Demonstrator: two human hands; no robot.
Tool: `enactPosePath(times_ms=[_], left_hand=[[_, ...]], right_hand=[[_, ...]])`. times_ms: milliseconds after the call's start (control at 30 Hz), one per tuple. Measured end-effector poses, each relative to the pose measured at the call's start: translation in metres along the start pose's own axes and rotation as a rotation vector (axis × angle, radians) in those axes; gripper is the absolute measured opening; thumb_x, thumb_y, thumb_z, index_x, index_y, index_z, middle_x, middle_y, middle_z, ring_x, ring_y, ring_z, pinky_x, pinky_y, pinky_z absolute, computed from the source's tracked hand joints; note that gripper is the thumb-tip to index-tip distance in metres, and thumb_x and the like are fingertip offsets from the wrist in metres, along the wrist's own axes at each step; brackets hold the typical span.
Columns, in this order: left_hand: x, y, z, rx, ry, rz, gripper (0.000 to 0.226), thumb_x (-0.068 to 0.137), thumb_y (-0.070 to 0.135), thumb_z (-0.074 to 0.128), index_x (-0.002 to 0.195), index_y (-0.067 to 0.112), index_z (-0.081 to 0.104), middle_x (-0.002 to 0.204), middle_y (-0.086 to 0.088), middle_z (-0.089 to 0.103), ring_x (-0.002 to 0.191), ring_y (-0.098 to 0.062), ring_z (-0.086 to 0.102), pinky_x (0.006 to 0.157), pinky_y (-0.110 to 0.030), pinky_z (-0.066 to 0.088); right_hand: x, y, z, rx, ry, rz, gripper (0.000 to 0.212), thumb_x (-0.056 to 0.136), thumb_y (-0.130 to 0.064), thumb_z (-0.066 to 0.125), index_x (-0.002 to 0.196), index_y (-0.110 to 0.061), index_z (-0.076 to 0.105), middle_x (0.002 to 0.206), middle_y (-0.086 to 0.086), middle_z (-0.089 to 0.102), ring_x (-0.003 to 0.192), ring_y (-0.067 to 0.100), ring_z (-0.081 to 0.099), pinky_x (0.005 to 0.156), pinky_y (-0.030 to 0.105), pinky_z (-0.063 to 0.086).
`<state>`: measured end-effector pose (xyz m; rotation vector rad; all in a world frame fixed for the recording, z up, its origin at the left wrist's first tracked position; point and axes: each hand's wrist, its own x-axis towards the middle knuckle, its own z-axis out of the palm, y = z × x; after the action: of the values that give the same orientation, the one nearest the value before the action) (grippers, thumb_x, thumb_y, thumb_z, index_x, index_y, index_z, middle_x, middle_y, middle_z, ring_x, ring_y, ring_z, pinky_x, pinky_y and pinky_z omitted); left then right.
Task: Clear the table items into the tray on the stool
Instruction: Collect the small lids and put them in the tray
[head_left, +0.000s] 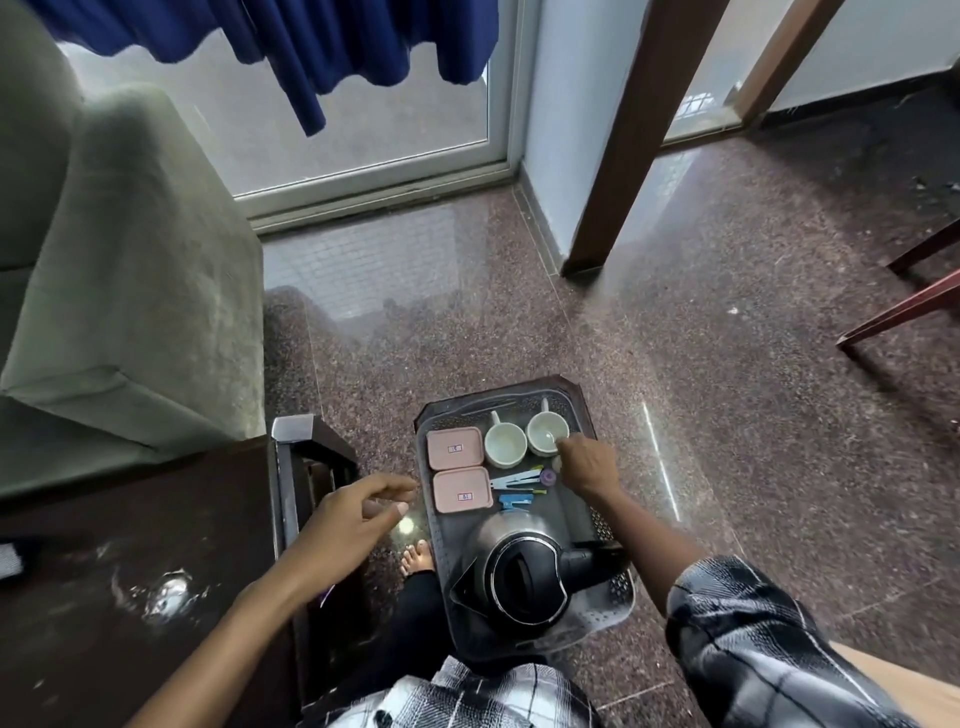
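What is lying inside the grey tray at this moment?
Inside the tray: a kettle, two white cups, two pink lidded boxes, some small sachets. The right hand covers the spot beside one cup; box contents are hidden.

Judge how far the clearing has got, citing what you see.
Done: the kettle, two white cups, two pink lidded boxes and small packets sit in the tray. In hand: the right hand reaches the right-side cup; the left hand hovers open. Left: possibly a dark object at the table's edge.
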<state>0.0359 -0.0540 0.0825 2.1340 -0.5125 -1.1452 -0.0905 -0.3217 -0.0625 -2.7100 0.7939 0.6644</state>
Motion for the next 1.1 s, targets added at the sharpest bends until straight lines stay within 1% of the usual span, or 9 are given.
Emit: enactPosePath(times_ms=[133, 300, 500, 633, 733, 833, 967, 1033, 1100], left_hand=[[0.001, 0.002, 0.004, -0.003, -0.014, -0.009, 0.026, 0.09, 0.016, 0.058, 0.1, 0.041, 0.06, 0.107, 0.012, 0.068, 0.095, -0.006, 0.063, 0.092, -0.024, 0.048], [0.002, 0.007, 0.008, 0.001, -0.034, -0.004, 0.025, 0.09, 0.015, 0.058, 0.103, 0.037, 0.06, 0.107, 0.012, 0.067, 0.091, -0.005, 0.063, 0.084, -0.014, 0.046], [-0.002, 0.002, 0.002, 0.028, -0.016, -0.004, 0.027, 0.09, 0.02, 0.058, 0.102, 0.044, 0.06, 0.105, 0.015, 0.068, 0.091, -0.003, 0.064, 0.09, -0.023, 0.048], [-0.006, -0.001, 0.0, 0.001, 0.0, -0.015, 0.028, 0.089, 0.017, 0.059, 0.099, 0.043, 0.059, 0.104, 0.015, 0.068, 0.093, -0.005, 0.064, 0.088, -0.019, 0.046], [-0.006, -0.006, 0.001, -0.006, -0.002, -0.035, 0.028, 0.089, 0.016, 0.059, 0.098, 0.043, 0.061, 0.103, 0.014, 0.07, 0.094, -0.009, 0.065, 0.093, -0.024, 0.047], [-0.004, -0.005, 0.005, 0.0, -0.019, -0.03, 0.027, 0.089, 0.017, 0.059, 0.1, 0.042, 0.061, 0.105, 0.012, 0.069, 0.093, -0.011, 0.065, 0.094, -0.027, 0.049], [0.002, 0.011, 0.016, -0.04, -0.059, -0.006, 0.026, 0.09, 0.016, 0.057, 0.098, 0.041, 0.058, 0.112, 0.007, 0.065, 0.101, -0.01, 0.063, 0.098, -0.029, 0.048], [0.005, 0.021, 0.024, -0.077, -0.078, 0.012, 0.024, 0.09, 0.016, 0.056, 0.097, 0.039, 0.058, 0.115, 0.002, 0.064, 0.104, -0.012, 0.062, 0.1, -0.033, 0.047], [0.007, 0.031, 0.033, -0.107, -0.078, 0.013, 0.02, 0.091, 0.017, 0.055, 0.097, 0.035, 0.057, 0.116, -0.001, 0.064, 0.103, -0.014, 0.062, 0.097, -0.031, 0.049]], right_hand=[[-0.002, 0.007, 0.003, -0.04, 0.008, 0.003, 0.027, 0.085, -0.01, 0.045, 0.103, -0.003, 0.065, 0.105, 0.018, 0.068, 0.099, 0.036, 0.065, 0.074, 0.04, 0.051], [-0.005, 0.003, 0.01, -0.059, -0.017, -0.048, 0.024, 0.086, -0.004, 0.044, 0.098, -0.006, 0.065, 0.098, 0.017, 0.071, 0.094, 0.034, 0.068, 0.073, 0.039, 0.052], [-0.003, -0.005, 0.017, -0.063, -0.077, -0.035, 0.025, 0.087, -0.015, 0.046, 0.096, -0.007, 0.068, 0.102, 0.016, 0.071, 0.098, 0.031, 0.067, 0.074, 0.034, 0.049], [0.0, -0.005, 0.022, -0.047, -0.075, -0.005, 0.026, 0.088, -0.015, 0.046, 0.097, -0.005, 0.068, 0.104, 0.016, 0.07, 0.1, 0.032, 0.066, 0.076, 0.033, 0.049], [-0.003, -0.007, 0.019, -0.005, -0.065, 0.026, 0.024, 0.087, -0.014, 0.048, 0.095, -0.004, 0.068, 0.103, 0.016, 0.07, 0.099, 0.032, 0.066, 0.075, 0.034, 0.049], [-0.009, -0.002, 0.008, 0.129, 0.017, 0.122, 0.018, 0.085, -0.011, 0.052, 0.094, -0.006, 0.067, 0.1, 0.015, 0.07, 0.095, 0.032, 0.067, 0.072, 0.036, 0.05], [-0.031, 0.014, -0.023, 0.542, 0.173, 0.315, 0.008, 0.076, -0.004, 0.058, 0.077, -0.009, 0.064, 0.076, 0.009, 0.064, 0.075, 0.026, 0.062, 0.062, 0.029, 0.042], [-0.043, 0.017, -0.041, 0.675, 0.169, 0.31, 0.013, 0.077, -0.002, 0.06, 0.086, -0.006, 0.069, 0.08, 0.008, 0.065, 0.075, 0.019, 0.058, 0.062, 0.022, 0.04], [-0.05, 0.01, -0.057, 0.757, 0.178, 0.23, 0.019, 0.077, -0.002, 0.064, 0.095, -0.002, 0.07, 0.09, 0.013, 0.07, 0.078, 0.018, 0.06, 0.068, 0.023, 0.043]])
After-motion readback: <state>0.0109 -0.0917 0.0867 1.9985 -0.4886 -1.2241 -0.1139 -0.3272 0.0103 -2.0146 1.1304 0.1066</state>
